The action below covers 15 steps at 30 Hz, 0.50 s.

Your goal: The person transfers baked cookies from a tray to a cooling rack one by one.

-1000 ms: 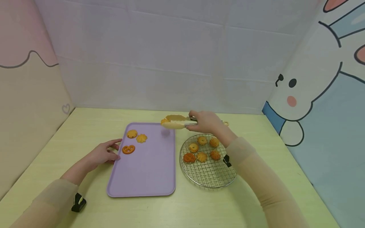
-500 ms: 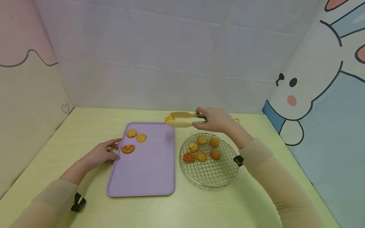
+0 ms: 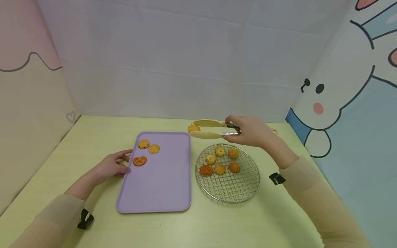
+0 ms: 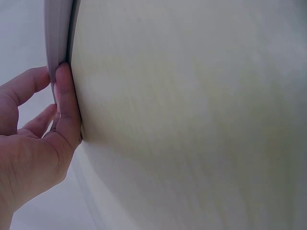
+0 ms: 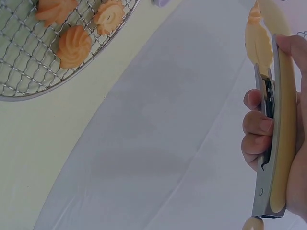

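My right hand point(image 3: 249, 131) grips a pair of tongs point(image 3: 207, 134) with cream-coloured tips and metal arms. A golden cookie point(image 3: 193, 128) is pinched between the tips, above the table behind the gap between tray and rack. In the right wrist view, fingers and thumb curl round the tongs' arms point(image 5: 280, 129). My left hand point(image 3: 113, 165) holds the left rim of a lilac tray point(image 3: 158, 189); the left wrist view has its fingers against the tray's edge point(image 4: 58, 33). On the tray lie a round cookie point(image 3: 143, 144), a flower-shaped cookie point(image 3: 154, 148) and a pretzel point(image 3: 139, 161).
Right of the tray stands a round wire rack point(image 3: 227, 189) with several cookies point(image 3: 219, 169) and a reddish-brown pretzel point(image 3: 206, 170) on it. Pale walls surround the yellow-green table point(image 3: 155, 230) at the back and sides.
My right hand has moved right and slightly away with the tongs, carrying the cookie from over the tray's far right corner. The left hand has stayed at the tray's rim.
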{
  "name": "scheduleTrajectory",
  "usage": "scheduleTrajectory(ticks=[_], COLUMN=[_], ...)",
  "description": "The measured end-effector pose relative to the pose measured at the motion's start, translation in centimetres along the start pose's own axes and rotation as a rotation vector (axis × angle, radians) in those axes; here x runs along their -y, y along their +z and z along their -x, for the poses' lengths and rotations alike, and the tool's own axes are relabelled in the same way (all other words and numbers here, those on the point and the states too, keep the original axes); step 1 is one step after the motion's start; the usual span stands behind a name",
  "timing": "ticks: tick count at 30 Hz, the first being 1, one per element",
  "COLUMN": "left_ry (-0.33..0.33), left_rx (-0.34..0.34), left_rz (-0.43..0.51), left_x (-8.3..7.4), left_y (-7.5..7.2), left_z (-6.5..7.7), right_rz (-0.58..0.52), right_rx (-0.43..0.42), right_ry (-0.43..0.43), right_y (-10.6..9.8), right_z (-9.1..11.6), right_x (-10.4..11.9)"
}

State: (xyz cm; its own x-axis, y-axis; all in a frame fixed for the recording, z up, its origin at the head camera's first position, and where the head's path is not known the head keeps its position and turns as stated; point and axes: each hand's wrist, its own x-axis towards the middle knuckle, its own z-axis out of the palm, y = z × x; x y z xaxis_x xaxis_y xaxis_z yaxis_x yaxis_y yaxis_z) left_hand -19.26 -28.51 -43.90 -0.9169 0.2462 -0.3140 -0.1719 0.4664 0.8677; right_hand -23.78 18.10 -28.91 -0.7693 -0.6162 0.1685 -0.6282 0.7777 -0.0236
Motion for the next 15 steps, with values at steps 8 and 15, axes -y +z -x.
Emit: scheduleTrajectory(ticks=[8, 15], left_ry=[-0.009, 0.002], left_rx=[-0.003, -0.007], left_rz=[0.0, -0.003], left_x=[-0.4, -0.4], left_y=[0.0, -0.1], left_z=[0.2, 0.3], right_rz=[0.012, 0.031], right_rx=[-0.063, -0.093], right_ry=[-0.047, -0.054], right_y=[-0.7, -0.8], right_z=[2.3, 4.1], right_x=[-0.3, -0.5])
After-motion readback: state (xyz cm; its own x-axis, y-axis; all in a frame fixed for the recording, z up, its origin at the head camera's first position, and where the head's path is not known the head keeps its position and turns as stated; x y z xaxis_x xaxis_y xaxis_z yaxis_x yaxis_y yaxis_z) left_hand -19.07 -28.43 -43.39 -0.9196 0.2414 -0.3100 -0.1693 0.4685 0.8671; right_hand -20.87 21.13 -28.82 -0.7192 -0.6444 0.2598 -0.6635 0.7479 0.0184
